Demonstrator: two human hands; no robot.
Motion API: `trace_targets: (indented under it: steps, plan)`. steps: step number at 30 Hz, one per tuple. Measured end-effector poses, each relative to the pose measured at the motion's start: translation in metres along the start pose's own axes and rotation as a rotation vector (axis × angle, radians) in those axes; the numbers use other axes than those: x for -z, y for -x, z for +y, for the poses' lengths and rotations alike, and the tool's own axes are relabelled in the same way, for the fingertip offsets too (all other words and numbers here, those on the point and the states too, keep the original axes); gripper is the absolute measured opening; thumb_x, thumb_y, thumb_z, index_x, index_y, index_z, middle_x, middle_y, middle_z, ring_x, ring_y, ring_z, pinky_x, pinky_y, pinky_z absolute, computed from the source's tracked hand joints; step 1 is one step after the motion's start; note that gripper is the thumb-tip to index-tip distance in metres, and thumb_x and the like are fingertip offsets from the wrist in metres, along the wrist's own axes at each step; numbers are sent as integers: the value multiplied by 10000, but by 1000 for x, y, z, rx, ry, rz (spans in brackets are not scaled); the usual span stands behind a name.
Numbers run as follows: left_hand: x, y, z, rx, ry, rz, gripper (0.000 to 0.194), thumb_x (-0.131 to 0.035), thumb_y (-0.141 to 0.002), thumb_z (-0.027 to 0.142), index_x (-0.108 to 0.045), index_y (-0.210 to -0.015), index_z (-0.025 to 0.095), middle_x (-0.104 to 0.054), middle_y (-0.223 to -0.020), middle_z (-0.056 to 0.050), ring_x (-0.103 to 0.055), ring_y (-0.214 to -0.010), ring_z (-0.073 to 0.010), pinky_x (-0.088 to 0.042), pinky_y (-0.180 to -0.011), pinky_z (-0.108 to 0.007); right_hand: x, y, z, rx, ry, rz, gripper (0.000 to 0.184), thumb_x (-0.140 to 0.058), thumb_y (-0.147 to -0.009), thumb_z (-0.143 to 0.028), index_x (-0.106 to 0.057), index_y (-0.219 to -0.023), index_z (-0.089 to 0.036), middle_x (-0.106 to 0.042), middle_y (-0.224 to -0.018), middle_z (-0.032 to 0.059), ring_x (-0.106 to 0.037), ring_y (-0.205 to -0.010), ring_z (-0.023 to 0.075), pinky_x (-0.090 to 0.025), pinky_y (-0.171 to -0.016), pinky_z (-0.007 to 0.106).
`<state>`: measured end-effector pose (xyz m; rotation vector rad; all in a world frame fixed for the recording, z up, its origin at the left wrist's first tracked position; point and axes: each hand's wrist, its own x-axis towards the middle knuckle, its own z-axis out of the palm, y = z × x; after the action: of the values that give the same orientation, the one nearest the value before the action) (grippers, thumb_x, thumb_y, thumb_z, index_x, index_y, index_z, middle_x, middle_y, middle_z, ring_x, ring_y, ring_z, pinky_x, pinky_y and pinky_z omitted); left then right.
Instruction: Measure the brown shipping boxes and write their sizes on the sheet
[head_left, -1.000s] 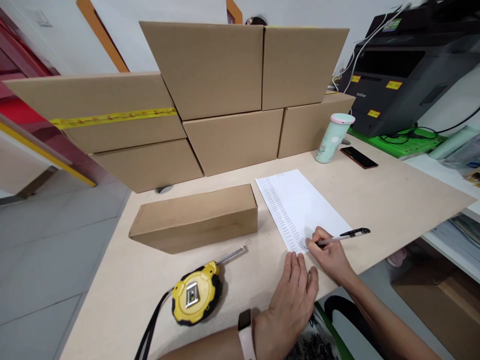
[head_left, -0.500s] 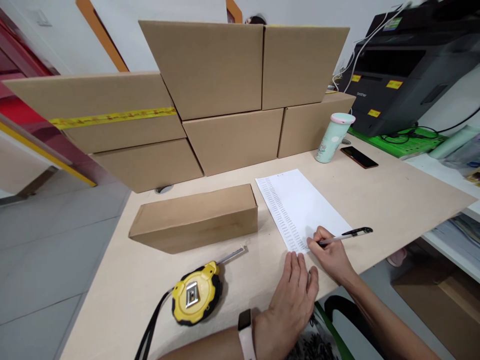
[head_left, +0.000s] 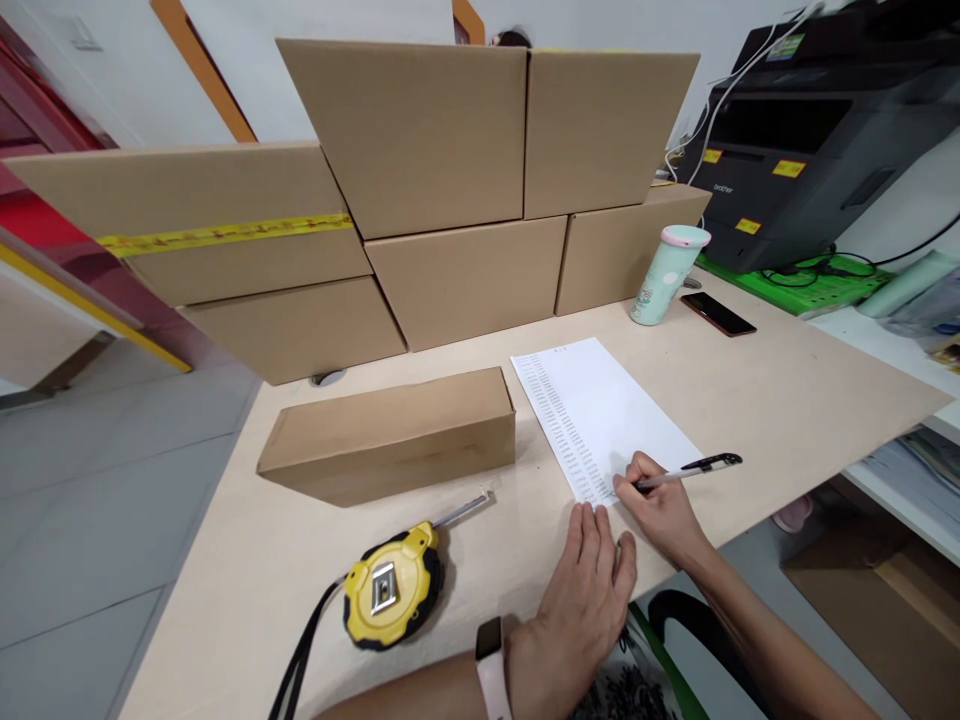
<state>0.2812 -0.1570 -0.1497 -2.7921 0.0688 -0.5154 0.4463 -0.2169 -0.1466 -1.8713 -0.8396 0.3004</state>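
My right hand (head_left: 664,515) grips a pen (head_left: 694,470) with a black cap end, its writing end over the lower part of a white sheet of paper (head_left: 611,400). Small lines of writing run down the sheet's left side, too fine to read. My left hand (head_left: 585,590) lies flat with fingers stretched out, fingertips at the sheet's bottom edge; a watch with a pale pink band (head_left: 491,660) is on that wrist. To its left rests a yellow and black tape measure (head_left: 397,590), a short bit of blade pulled out. Behind that lies a long closed cardboard box (head_left: 397,440).
Stacked cardboard boxes (head_left: 450,140) line the desk's far edge. A mint tumbler (head_left: 670,275) and a phone (head_left: 718,314) stand and lie at the back right. A black printer (head_left: 810,150) is beyond them. The top of a person's head (head_left: 512,39) shows behind the boxes.
The pen's upper end has shifted very slightly left as my right hand moves a little. My left hand and the other things stay where they were.
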Motion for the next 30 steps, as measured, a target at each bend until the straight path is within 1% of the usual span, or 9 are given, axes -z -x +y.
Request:
trace_targets:
  steps: [4, 8, 13, 20, 22, 24, 26, 28, 30]
  plan:
    - [5, 1, -1, -14, 12, -31, 462, -394, -929, 277, -449, -1304, 13, -583, -1297, -286, -563, -1211, -369, -245, -1099, -572, 0, 0, 1, -1, 6, -5, 261, -555, -777, -291, -353, -616, -253, -343, -575, -69, -383, -544, 126, -321, -533, 260]
    - [11, 1, -3, -4, -11, -50, 482, -394, -922, 285, -439, -1325, 25, -571, -1329, -264, -540, -1245, -373, -222, -1119, -570, 0, 0, 2, -1, 10, -4, 270, -560, -786, -297, -357, -613, -252, -352, -572, -67, -392, -546, 127, -326, -538, 260]
    - [6, 1, -1, -12, 9, -75, 493, -402, -932, 302, -424, -1333, 17, -556, -1338, -282, -542, -1243, -371, -236, -1112, -565, 0, 0, 1, 0, 3, -1, 263, -557, -787, -304, -364, -617, -251, -350, -579, -67, -390, -551, 127, -325, -538, 259]
    - [6, 1, -2, -11, 5, -27, 475, -416, -931, 302, -460, -1304, 11, -586, -1305, -276, -555, -1224, -382, -250, -1101, -575, -1, 0, 4, 6, 3, -1, 273, -567, -784, -286, -358, -612, -252, -343, -571, -70, -384, -542, 125, -327, -532, 258]
    - [7, 1, -2, -9, -9, -34, 489, -426, -926, 308, -454, -1314, 11, -582, -1314, -272, -557, -1223, -379, -243, -1106, -586, -1, 2, 4, 25, -13, 32, 289, -574, -805, -302, -368, -609, -250, -359, -569, -66, -397, -542, 127, -341, -534, 258]
    - [6, 1, -2, -9, -20, -36, 498, -438, -921, 305, -451, -1321, 9, -586, -1309, -269, -560, -1222, -377, -244, -1107, -599, 2, 1, 4, 45, -19, 106, 261, -581, -840, -333, -426, -650, -244, -426, -590, -55, -442, -563, 136, -368, -552, 261]
    - [5, 1, -1, -7, -21, -30, 497, -454, -914, 296, -455, -1322, 12, -595, -1296, -270, -566, -1217, -377, -253, -1106, -605, 9, -4, 6, 64, 30, 179, 185, -567, -881, -366, -513, -759, -238, -540, -662, -28, -514, -615, 156, -404, -588, 272]
    - [5, 1, 0, -13, -14, -21, 495, -468, -909, 291, -466, -1318, 13, -597, -1286, -277, -570, -1211, -379, -260, -1109, -605, 21, -17, 11, 132, 158, 195, 147, -528, -918, -372, -578, -897, -235, -645, -805, 17, -588, -713, 184, -439, -653, 294]
    - [6, 2, 0, -17, -15, -14, 498, -476, -904, 284, -469, -1322, 14, -590, -1291, -284, -571, -1209, -381, -248, -1122, -607, 35, -36, 20, 250, 346, 165, 187, -466, -949, -338, -613, -989, -231, -681, -949, 59, -623, -836, 216, -456, -737, 325]
